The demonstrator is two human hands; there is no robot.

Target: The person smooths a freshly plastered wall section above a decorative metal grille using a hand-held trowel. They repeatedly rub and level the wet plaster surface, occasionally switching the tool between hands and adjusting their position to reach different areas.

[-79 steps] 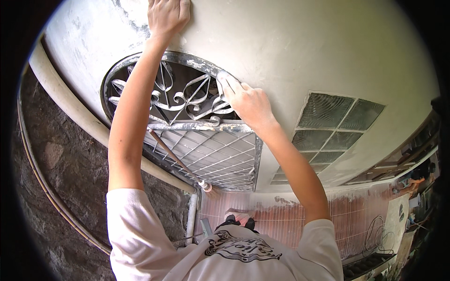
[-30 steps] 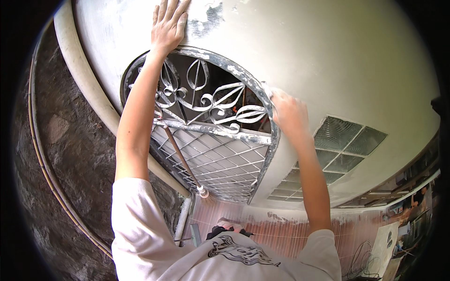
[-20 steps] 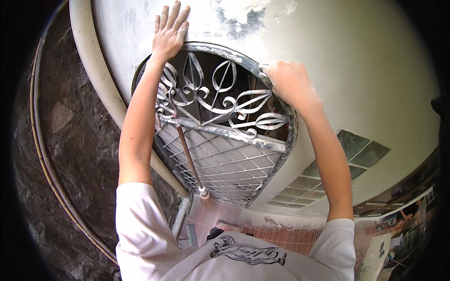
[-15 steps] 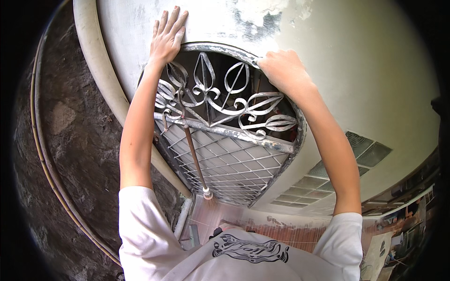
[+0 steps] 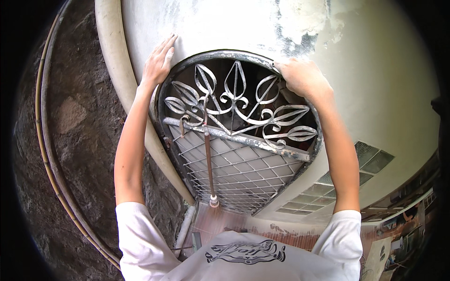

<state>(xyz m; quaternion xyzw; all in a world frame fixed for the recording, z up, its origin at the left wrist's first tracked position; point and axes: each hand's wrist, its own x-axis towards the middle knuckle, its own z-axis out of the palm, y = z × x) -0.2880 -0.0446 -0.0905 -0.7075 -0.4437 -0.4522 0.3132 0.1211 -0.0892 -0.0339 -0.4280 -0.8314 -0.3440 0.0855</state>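
Observation:
My left hand [image 5: 158,65] lies against the pale wall [image 5: 225,25], fingers stretched out, just left of the arched metal door frame [image 5: 201,57]. Chalky dust whitens its fingertips. At the upper right of the arch, my right hand [image 5: 304,78] is closed in a fist against the frame's edge. A small dark tip [image 5: 275,68] shows at its fingers; the rest of what it grips is hidden. Below the arch, the door has whitish scrollwork [image 5: 234,93] with worn paint, a crossbar [image 5: 243,139] and a diamond-pattern grille [image 5: 239,168].
A long-handled brush [image 5: 209,164] hangs against the door, bristles down. A pale pipe [image 5: 112,51] and rough dark rock [image 5: 70,117] line the left. Vent blocks [image 5: 314,196] are set in the right wall. Reddish tiles [image 5: 281,232] cover the floor below.
The view has shifted, so the door sits farther right. My left hand has moved left and down beside the arch, its fingers closer together. My right hand stays closed at the frame's edge.

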